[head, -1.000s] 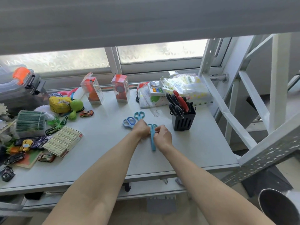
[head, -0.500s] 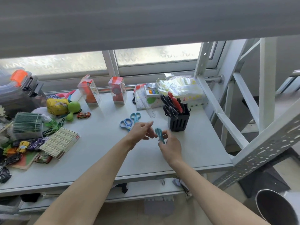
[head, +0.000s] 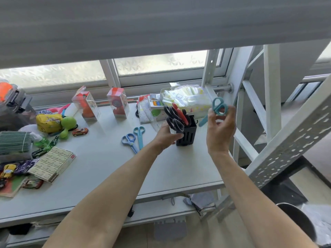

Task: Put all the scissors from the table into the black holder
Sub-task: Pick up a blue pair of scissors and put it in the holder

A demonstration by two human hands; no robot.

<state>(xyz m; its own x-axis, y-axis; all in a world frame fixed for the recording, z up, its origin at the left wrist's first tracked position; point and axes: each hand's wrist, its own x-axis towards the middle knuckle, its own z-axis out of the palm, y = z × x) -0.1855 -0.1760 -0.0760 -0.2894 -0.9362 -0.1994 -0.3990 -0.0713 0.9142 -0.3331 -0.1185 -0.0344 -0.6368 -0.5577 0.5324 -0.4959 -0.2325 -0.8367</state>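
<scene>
Your R hand (head: 221, 129) pinches teal scissors (head: 215, 110) above the table's right edge; black holder (head: 186, 135), steadied by L hand (head: 166, 136), looks crowded, so tips may snag.

Two scissors (head: 134, 138) lie on the table (head: 100, 169) left of the holder (head: 186, 136); boxes (head: 86, 104) stand behind.

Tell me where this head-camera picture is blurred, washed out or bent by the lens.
Head view: the teal scissors in the right hand are slightly motion-smeared; the frosted window is bright, leaving the table softly, evenly lit; the grey band across the top is featureless blur; the perforated rail at right slants, possibly from wide-angle distortion.
</scene>
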